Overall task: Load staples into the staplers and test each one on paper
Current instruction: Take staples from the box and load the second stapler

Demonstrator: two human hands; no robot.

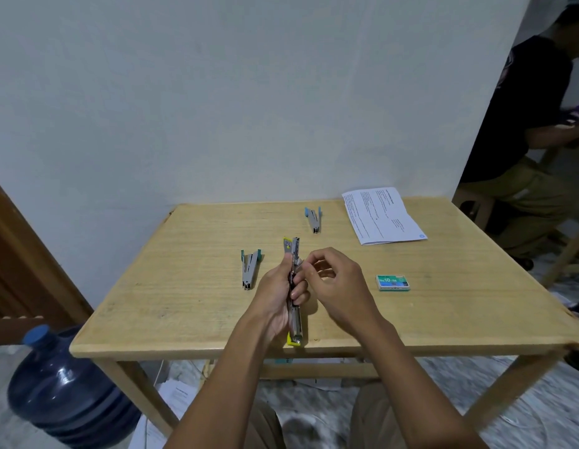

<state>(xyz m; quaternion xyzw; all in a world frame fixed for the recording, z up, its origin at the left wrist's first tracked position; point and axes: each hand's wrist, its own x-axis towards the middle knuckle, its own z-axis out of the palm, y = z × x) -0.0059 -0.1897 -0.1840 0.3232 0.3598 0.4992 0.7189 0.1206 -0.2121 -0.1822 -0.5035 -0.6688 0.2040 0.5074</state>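
Centre frame, above the worktop (184,286): left hand (275,296) wraps the yellow stapler (292,247), which is swung open full length. Right hand (340,286) pinches at its magazine mid-body; any staple strip is too small to confirm. Risks: a strip seated crooked or snapped by the pinch would likely jam the feed; the spring pusher could nip fingertips. Staple box (392,282) lies right of centre. The near teal stapler (250,268), far teal stapler (314,219) and paper (382,215) lie apart from both hands.

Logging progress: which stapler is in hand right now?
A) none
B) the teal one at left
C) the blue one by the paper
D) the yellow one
D: the left hand grips the opened yellow stapler and the right hand pinches at it; the teal stapler and blue stapler lie on the table.
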